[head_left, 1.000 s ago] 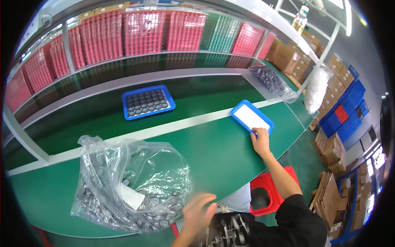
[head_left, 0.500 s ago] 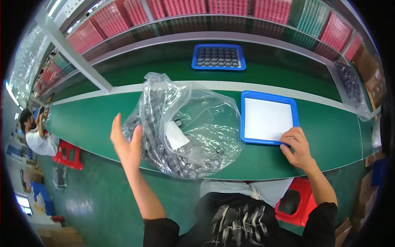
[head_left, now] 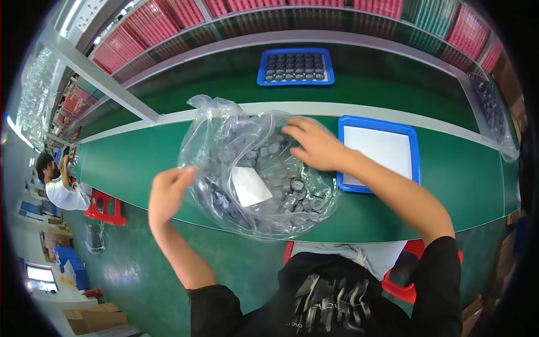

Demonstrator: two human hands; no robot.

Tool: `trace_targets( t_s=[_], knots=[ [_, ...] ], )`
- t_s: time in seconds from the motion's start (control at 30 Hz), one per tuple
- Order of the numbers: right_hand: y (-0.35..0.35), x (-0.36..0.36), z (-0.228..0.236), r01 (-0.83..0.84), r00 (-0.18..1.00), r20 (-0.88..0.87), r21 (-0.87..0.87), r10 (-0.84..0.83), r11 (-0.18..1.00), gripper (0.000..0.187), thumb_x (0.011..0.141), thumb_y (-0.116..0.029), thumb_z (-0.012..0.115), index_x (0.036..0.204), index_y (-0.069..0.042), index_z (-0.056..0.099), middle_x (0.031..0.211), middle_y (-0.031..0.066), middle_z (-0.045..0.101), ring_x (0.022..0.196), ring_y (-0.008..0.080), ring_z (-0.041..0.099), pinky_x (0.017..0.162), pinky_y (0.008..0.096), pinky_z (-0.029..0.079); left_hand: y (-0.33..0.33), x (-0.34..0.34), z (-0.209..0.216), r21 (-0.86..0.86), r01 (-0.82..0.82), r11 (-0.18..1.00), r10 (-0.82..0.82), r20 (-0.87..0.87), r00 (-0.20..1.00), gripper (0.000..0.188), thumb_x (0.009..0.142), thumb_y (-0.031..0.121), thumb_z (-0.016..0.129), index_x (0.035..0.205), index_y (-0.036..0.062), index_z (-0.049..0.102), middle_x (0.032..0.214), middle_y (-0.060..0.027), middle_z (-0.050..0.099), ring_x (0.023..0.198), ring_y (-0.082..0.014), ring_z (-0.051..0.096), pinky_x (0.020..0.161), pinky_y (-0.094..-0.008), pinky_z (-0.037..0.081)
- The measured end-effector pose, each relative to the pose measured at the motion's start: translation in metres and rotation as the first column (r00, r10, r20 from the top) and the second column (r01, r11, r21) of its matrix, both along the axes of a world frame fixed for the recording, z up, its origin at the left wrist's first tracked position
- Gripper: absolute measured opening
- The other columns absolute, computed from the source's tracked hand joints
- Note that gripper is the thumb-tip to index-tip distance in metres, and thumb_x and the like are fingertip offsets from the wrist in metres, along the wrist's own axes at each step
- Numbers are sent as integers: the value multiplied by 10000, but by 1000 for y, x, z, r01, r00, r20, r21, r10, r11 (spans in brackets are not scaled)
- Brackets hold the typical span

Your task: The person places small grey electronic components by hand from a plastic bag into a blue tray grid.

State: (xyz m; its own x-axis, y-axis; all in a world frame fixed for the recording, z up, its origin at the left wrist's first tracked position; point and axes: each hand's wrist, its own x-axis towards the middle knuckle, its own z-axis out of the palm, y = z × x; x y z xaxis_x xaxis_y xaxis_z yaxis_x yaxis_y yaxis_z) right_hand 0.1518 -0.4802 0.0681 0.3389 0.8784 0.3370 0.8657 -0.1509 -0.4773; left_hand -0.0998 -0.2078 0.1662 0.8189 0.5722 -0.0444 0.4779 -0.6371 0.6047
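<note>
A large clear plastic bag [head_left: 216, 210] lies on the green bench in front of me, its mouth spread wide. Inside are many small dark-grey round parts [head_left: 297, 194] and a blank-looking white slip of paper [head_left: 250, 186]. My left hand [head_left: 168, 194] is closed at the bag's left side, its thumb and fingers pinching the film. Over the bag's far right rim, my right hand [head_left: 317, 147] reaches in with fingers bent and apart, and I see nothing between them. A blue tray [head_left: 416, 154] with a white sheet in its bottom stands right of the bag, partly behind my right forearm.
Another blue tray [head_left: 260, 70], filled with rows of dark round parts, sits on the raised level behind. Red and green crates [head_left: 375, 7] line the shelf above. Another bag of parts [head_left: 494, 106] lies far right. At the left, a person [head_left: 67, 188] works beside a red stool [head_left: 105, 208].
My right hand has left the empty tray's near edge and moved left over the bag. My left hand has gone from spread to closed on the bag, whose mouth now shows more parts.
</note>
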Motion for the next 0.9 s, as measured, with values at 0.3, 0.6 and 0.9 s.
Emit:
trace_targets(
  t_s=[0.3, 0.6, 0.9],
  knots=[
    [54, 11, 40, -98, 955, -295, -194, 38, 976, 559, 875, -229, 656, 1376, -43, 491, 1376, 236, 513, 1283, 407, 465, 1082, 447, 391, 36, 126, -54, 174, 90, 981, -86, -30, 996, 361, 930, 307, 641, 999, -44, 689, 949, -90, 727, 917, -222, 656, 823, -344, 494],
    [40, -10, 20, -186, 979, -67, 67, 191, 980, 759, 776, -299, 756, 1447, -105, 461, 1475, 198, 421, 1349, 422, 392, 1141, 527, 305, 21, 111, -5, -336, 115, 935, 233, 825, 515, 206, 1000, 93, 526, 1069, -49, 660, 823, -66, 647, 732, -146, 605, 673, -284, 477],
    [57, -16, 16, -429, 902, 26, -53, 431, 902, 771, 708, -276, 801, 1409, -113, 524, 1494, 237, 370, 1349, 470, 389, 1142, 519, 327, 38, 108, 5, -570, 141, 810, 438, 747, 500, 352, 1042, 234, 455, 1170, -70, 578, 1009, -233, 682, 887, -348, 688, 849, -485, 559]
  ],
)
